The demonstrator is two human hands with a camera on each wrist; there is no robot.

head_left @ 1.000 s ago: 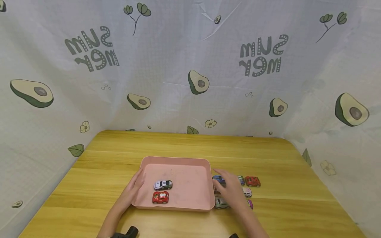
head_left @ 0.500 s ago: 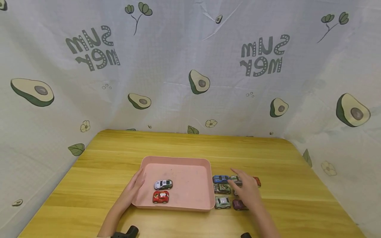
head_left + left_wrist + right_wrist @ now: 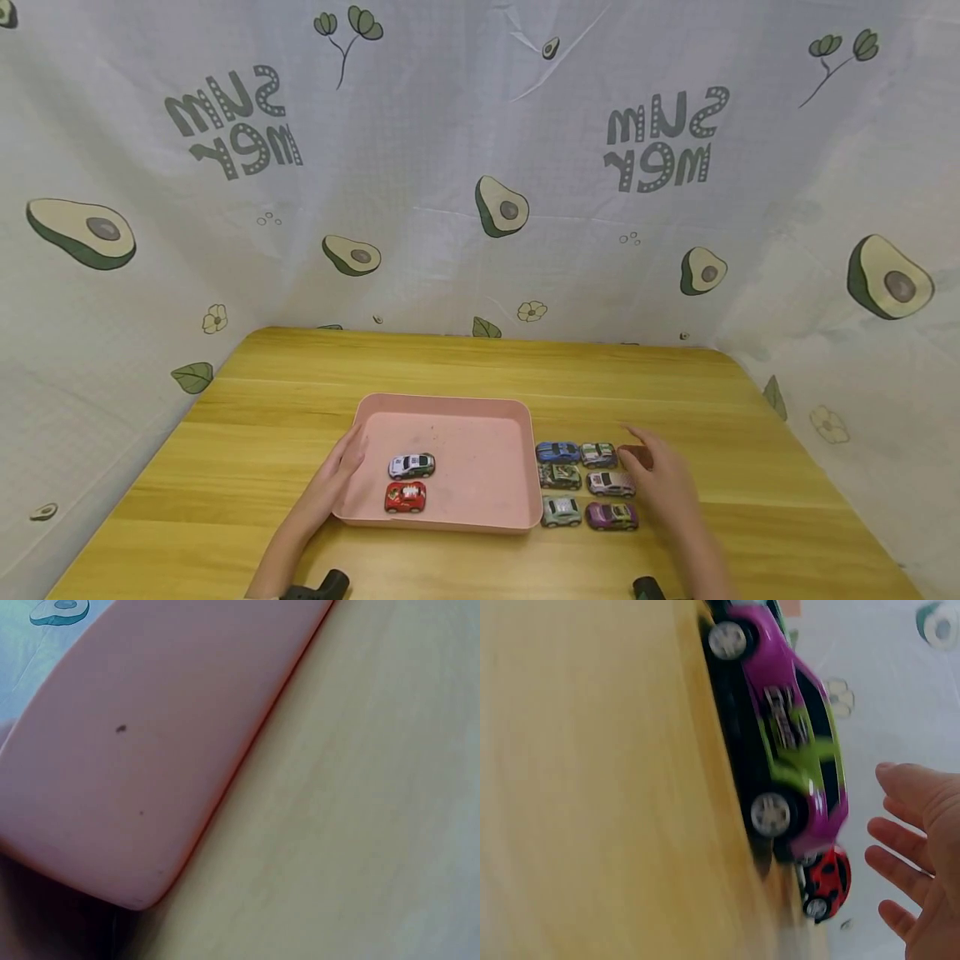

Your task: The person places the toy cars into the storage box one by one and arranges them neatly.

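Note:
My left hand (image 3: 337, 472) holds the left rim of a pink tray (image 3: 487, 527); in the left wrist view the tray's outer wall (image 3: 142, 750) hides most of that hand. Inside the tray are a white toy car (image 3: 411, 466) and, nearer me, a red toy car (image 3: 405, 497). My right hand (image 3: 660, 475), fingers spread and slightly bent, hovers at another red toy car (image 3: 636, 456), which it partly covers. In the right wrist view that red ladybug-patterned car (image 3: 828, 883) stands apart from the fingers, beyond a purple and green toy car (image 3: 795, 742).
Right of the tray stand several toy cars in rows: blue (image 3: 557, 452), white-green (image 3: 598, 454), dark green (image 3: 560, 477), whitish (image 3: 611, 484) and pale green (image 3: 561, 511). The wooden table (image 3: 450, 362) meets an avocado-printed curtain (image 3: 420, 225) at the back.
My right hand has moved rightward across the toy cars, from beside the tray to the red car at the far right, uncovering the others. My left hand and the tray have stayed put.

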